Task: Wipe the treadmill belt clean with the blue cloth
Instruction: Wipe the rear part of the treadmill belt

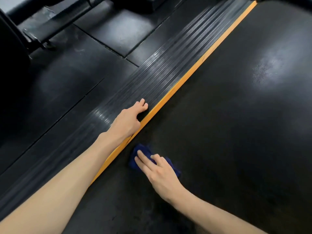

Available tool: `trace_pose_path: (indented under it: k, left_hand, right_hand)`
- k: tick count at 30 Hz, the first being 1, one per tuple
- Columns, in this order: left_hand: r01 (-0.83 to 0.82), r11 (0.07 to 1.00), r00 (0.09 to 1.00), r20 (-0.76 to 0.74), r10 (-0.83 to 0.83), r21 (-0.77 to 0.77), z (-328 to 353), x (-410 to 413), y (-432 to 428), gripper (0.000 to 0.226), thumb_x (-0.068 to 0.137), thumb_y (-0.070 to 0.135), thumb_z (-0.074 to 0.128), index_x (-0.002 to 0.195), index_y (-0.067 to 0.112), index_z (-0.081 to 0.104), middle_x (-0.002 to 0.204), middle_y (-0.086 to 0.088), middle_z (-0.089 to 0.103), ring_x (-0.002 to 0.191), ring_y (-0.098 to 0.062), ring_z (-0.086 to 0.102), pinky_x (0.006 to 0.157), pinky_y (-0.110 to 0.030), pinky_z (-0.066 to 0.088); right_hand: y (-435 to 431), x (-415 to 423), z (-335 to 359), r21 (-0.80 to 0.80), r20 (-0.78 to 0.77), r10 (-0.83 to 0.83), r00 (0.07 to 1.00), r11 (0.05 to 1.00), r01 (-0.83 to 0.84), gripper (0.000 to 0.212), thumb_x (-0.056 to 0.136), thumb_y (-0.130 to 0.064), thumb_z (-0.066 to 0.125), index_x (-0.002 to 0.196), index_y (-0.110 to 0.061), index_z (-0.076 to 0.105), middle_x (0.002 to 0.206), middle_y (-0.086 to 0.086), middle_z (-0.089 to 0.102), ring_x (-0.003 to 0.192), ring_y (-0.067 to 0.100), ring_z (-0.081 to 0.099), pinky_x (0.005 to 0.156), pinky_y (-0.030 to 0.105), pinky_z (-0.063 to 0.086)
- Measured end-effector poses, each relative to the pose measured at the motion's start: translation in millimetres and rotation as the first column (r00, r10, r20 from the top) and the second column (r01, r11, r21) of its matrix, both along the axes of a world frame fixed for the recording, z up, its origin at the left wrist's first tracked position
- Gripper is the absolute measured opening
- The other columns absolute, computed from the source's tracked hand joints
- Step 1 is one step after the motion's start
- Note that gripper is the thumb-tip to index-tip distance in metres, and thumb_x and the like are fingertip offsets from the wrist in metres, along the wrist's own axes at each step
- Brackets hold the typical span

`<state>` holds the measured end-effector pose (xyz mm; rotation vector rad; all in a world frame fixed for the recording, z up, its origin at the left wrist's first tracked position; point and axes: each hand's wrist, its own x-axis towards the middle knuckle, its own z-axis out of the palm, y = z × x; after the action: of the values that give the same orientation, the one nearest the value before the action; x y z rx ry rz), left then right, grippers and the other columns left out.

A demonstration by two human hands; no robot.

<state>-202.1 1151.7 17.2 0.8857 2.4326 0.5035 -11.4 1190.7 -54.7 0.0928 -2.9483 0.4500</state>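
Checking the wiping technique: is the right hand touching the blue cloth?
Touching. The head view shows the right hand lying flat on the blue cloth, pressing it onto the belt.

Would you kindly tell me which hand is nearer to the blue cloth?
Right. The right hand presses flat on top of the blue cloth on the treadmill belt; the left hand rests on the ribbed side rail by the orange strip, not touching the cloth.

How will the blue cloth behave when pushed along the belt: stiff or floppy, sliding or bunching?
Probably floppy: the blue cloth lies crumpled under the right hand. It may drag and bunch rather than glide, since the treadmill belt looks finely textured.
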Motion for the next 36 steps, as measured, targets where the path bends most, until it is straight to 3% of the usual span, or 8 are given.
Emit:
trace_pose_path:
  k: [3, 11, 14, 17, 24, 28, 31, 36]
  left_hand:
    - [0.007, 1.0, 1.0, -0.003, -0.007, -0.018, 1, 2, 3, 0.076, 0.082, -0.014, 0.035, 0.145, 0.028, 0.031, 0.154, 0.015, 0.017, 0.143, -0.009, 0.016, 0.11, -0.026, 0.024]
    - [0.114, 0.989, 0.96, -0.245, -0.135, -0.098, 13, 30, -19, 0.058, 0.083, -0.006, 0.049, 0.139, 0.005, 0.04, 0.156, -0.007, 0.016, 0.14, -0.026, 0.024, 0.114, -0.039, 0.026]
    - [0.038, 0.986, 0.97, -0.229, -0.076, -0.165, 11, 27, -36, 0.055, 0.082, -0.002, 0.047, 0.137, 0.006, 0.044, 0.15, -0.007, 0.028, 0.132, -0.028, 0.034, 0.103, -0.043, 0.039]
    - [0.031, 0.975, 0.967, -0.24, -0.085, -0.22, 6, 37, -44, 0.058, 0.082, 0.0, 0.052, 0.139, 0.007, 0.039, 0.147, -0.008, 0.027, 0.128, -0.028, 0.033, 0.094, -0.038, 0.045]
    - [0.05, 0.946, 0.969, -0.213, -0.123, -0.32, 12, 41, -41, 0.068, 0.083, 0.0, 0.053, 0.145, 0.011, 0.027, 0.153, -0.005, 0.02, 0.133, -0.024, 0.025, 0.09, -0.033, 0.044]
    - [0.008, 0.937, 0.949, -0.294, -0.118, -0.349, 18, 40, -25, 0.035, 0.084, 0.004, 0.049, 0.119, 0.004, 0.052, 0.123, -0.01, 0.047, 0.109, -0.026, 0.043, 0.068, -0.032, 0.041]
    - [-0.016, 0.927, 0.932, -0.341, -0.121, -0.375, 19, 46, -13, 0.022, 0.085, 0.005, 0.05, 0.105, -0.001, 0.057, 0.11, -0.013, 0.052, 0.102, -0.028, 0.047, 0.063, -0.032, 0.035]
    - [0.007, 0.943, 0.916, -0.375, -0.139, -0.334, 17, 48, -19, 0.013, 0.084, 0.003, 0.049, 0.095, 0.001, 0.054, 0.103, -0.012, 0.052, 0.093, -0.026, 0.047, 0.06, -0.031, 0.035]
  right_hand:
    - [63, 1, -9, 0.156, -0.121, 0.129, 0.984, 0.982, -0.11, 0.042, 0.09, -0.009, 0.038, 0.126, -0.011, 0.059, 0.135, 0.007, 0.055, 0.082, 0.026, 0.055, 0.065, 0.03, 0.051]
    - [101, -31, 2, -0.14, -0.126, -0.692, 0.711, 0.722, 0.677, 0.034, 0.093, -0.014, 0.044, 0.124, -0.009, 0.056, 0.114, 0.018, 0.06, 0.08, 0.036, 0.052, 0.073, 0.043, 0.05]
    - [-35, 3, 1, -0.015, 0.006, -0.159, 0.987, 0.987, 0.159, 0.042, 0.091, -0.02, 0.033, 0.127, -0.015, 0.055, 0.125, 0.012, 0.058, 0.078, 0.026, 0.052, 0.066, 0.033, 0.045]
    - [-10, 17, -8, 0.213, -0.078, 0.188, 0.979, 0.962, -0.168, 0.04, 0.097, -0.014, 0.033, 0.128, -0.019, 0.058, 0.136, 0.002, 0.054, 0.085, 0.023, 0.053, 0.066, 0.032, 0.044]
    - [143, 20, 7, 0.0, -0.117, -0.738, 0.664, 0.669, 0.744, 0.031, 0.093, -0.017, 0.044, 0.12, -0.017, 0.058, 0.122, 0.002, 0.062, 0.084, 0.026, 0.047, 0.077, 0.037, 0.04]
    - [-33, 38, 5, 0.081, -0.033, -0.134, 0.99, 0.987, 0.136, 0.04, 0.101, -0.028, 0.023, 0.12, -0.024, 0.058, 0.116, -0.002, 0.062, 0.08, 0.02, 0.058, 0.064, 0.029, 0.045]
    - [-15, 70, -4, 0.164, -0.065, 0.135, 0.989, 0.979, -0.122, 0.042, 0.095, -0.021, 0.03, 0.126, -0.024, 0.059, 0.135, -0.007, 0.055, 0.086, 0.017, 0.052, 0.069, 0.027, 0.042]
    - [141, 90, 5, 0.116, -0.106, -0.641, 0.76, 0.751, 0.65, 0.051, 0.083, 0.002, 0.046, 0.129, -0.016, 0.057, 0.135, 0.001, 0.055, 0.081, 0.029, 0.048, 0.074, 0.034, 0.04]
